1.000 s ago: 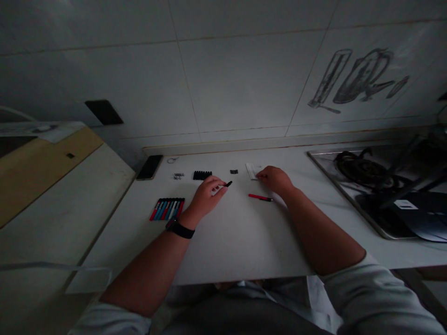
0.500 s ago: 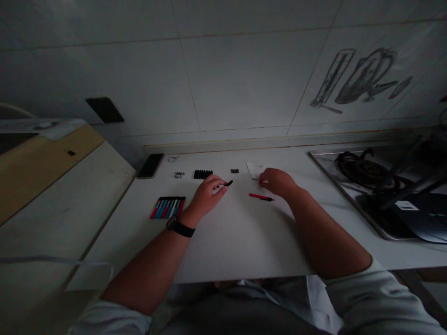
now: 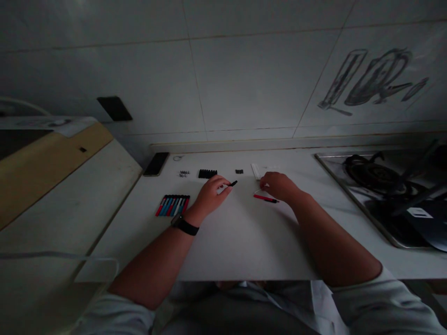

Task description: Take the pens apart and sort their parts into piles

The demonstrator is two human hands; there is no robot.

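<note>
Left hand (image 3: 211, 194) with fingers grasping a small black tube (image 3: 233, 183), left of the red pen (image 3: 264, 198) on the counter (image 3: 240, 242), right hand (image 3: 279, 185) pinching a thin pale stick (image 3: 257, 190), just beyond the red pen

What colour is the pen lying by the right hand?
The pen is red with a black end, seen best in the head view.

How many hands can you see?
2: the left hand, pinching a small black piece, and the right hand, holding a thin pale stick near the red pen. No others show.
</note>
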